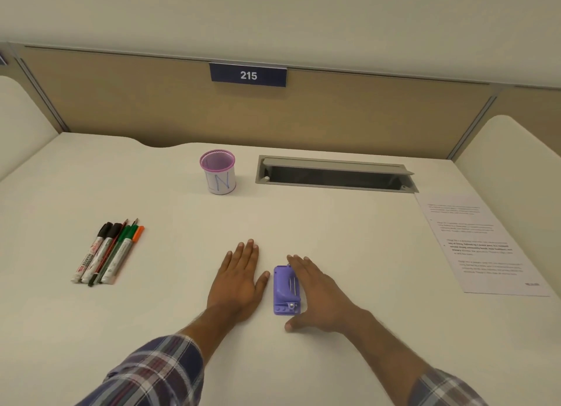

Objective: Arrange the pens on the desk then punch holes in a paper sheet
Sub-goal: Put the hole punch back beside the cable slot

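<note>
Several pens and markers point(107, 253) lie side by side in a tight row on the left of the white desk point(182, 217), caps pointing away from me. A purple hole punch point(286, 290) lies flat near the middle front. My left hand point(238, 279) rests flat on the desk just left of the punch, fingers straight. My right hand point(318, 293) lies with straight fingers along the punch's right side, touching it. A printed paper sheet point(482, 244) lies at the desk's right edge. A pink-rimmed pen cup point(218, 172) stands empty at the back.
A grey cable tray point(334, 174) with its lid raised is set into the desk behind the punch. Beige partition walls close off the back and sides, with a sign reading 215 point(248, 75).
</note>
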A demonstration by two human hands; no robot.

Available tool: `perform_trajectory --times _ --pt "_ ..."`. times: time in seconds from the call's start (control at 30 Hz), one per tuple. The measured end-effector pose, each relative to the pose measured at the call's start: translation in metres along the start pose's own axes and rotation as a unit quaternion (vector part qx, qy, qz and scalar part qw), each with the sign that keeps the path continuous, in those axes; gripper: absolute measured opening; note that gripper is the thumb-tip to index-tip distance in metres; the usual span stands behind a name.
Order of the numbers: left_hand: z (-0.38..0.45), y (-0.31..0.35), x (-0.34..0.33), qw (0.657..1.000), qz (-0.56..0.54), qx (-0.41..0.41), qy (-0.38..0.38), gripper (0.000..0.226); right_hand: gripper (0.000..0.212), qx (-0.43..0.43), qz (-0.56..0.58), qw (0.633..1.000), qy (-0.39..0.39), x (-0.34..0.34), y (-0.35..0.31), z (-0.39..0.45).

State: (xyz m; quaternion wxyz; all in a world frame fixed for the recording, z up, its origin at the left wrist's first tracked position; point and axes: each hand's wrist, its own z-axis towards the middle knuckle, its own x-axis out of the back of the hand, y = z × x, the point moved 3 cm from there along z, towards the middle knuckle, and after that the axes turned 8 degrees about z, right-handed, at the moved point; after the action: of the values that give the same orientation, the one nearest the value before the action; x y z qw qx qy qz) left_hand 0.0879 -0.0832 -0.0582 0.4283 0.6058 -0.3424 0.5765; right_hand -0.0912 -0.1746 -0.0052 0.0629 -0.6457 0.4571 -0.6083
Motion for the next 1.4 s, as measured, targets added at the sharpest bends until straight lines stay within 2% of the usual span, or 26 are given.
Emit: perform_trajectory --times 0.13,0.37,0.67,0.8,1.03,1.2,1.4 --pt "-0.001 0.000 0.001 1.000 -0.011 -0.002 0.005 0.067 0.120 0.007 -0.012 1.000 0.010 -0.002 0.001 0.011" --pt "-0.001 0.001 0.003 1.000 -0.014 0.000 0.005 0.063 0.083 0.048 0.027 0.996 0.067 0.002 -0.002 0.013" --pt "0.000 0.001 0.004 1.000 -0.010 0.000 0.001 0.063 0.084 0.052 0.064 0.989 0.124 -0.009 0.001 0.004" --pt "-0.001 0.001 0.003 1.000 -0.018 -0.002 -0.007 0.063 0.094 0.022 0.095 0.984 0.147 -0.013 0.009 0.000" --pt "-0.001 0.001 0.005 1.000 -0.016 -0.001 -0.006 0.063 0.089 0.031 0.019 0.991 0.131 -0.007 0.005 0.001" --pt "-0.001 0.002 0.006 1.000 -0.023 0.000 -0.007 0.063 0.088 0.032 0.093 0.979 0.181 0.007 0.002 -0.001" --pt "-0.002 0.002 0.005 1.000 -0.021 -0.002 -0.011 0.065 0.081 -0.012 0.206 0.952 0.225 0.023 0.015 0.000"
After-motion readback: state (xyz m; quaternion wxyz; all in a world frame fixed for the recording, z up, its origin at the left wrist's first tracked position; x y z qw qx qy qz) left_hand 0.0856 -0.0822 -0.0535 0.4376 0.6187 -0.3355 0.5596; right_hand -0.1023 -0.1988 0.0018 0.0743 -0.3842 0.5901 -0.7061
